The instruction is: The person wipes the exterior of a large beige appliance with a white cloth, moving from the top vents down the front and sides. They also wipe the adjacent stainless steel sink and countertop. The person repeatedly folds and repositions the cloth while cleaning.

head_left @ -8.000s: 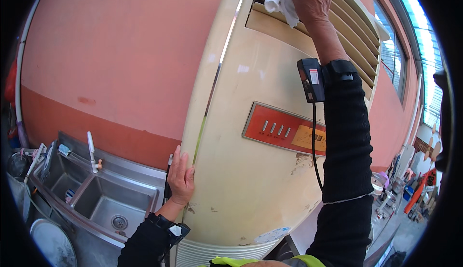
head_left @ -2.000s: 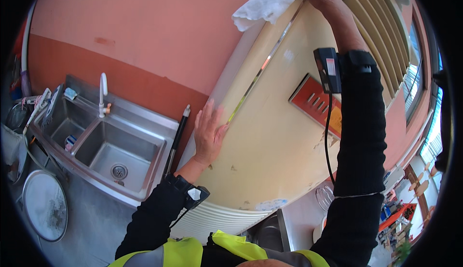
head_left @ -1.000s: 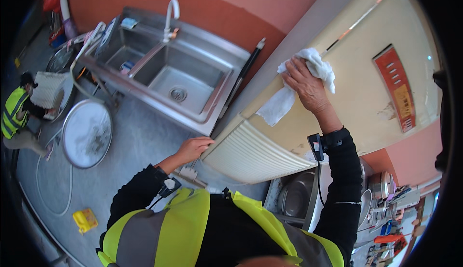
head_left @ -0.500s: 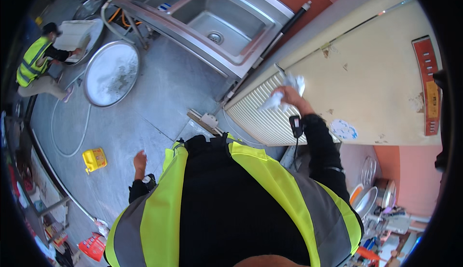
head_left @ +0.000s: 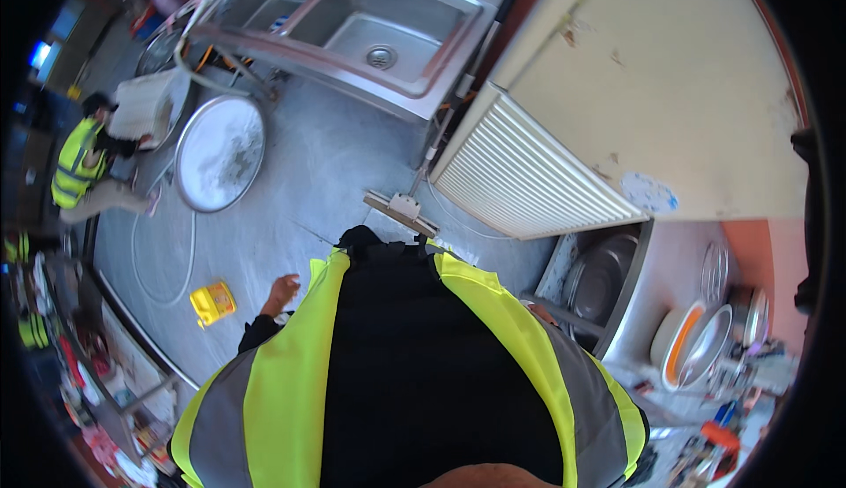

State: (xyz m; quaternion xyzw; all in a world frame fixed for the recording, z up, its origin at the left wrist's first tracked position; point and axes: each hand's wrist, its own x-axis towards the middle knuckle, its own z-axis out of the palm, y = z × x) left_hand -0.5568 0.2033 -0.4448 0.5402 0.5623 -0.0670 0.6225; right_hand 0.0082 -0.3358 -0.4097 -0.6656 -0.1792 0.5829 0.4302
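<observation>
My left hand [head_left: 284,290] hangs low beside my vest over the grey floor, fingers loosely apart and nothing in it. The yellow plastic jug [head_left: 212,304] on the floor is the thing nearest to it, not touching. Only a sliver of my right hand [head_left: 542,313] shows past the right side of my vest, near the metal table's edge. Its fingers are hidden, and the white cloth is out of sight. Ahead to the right stands a large cream cabinet [head_left: 687,74] with a slatted panel [head_left: 538,171] low on it.
A steel double sink [head_left: 388,34] stands ahead. A long-handled floor squeegee [head_left: 402,212] leans beside it. A round basin of suds [head_left: 220,153] is left, near a crouching co-worker [head_left: 84,166] at a white tub. At right, a steel table [head_left: 643,312] holds bowls [head_left: 705,342].
My right hand has dropped from the cream cabinet's front to my side, and the white cloth has left view. The view has turned, showing more of the steel table at right.
</observation>
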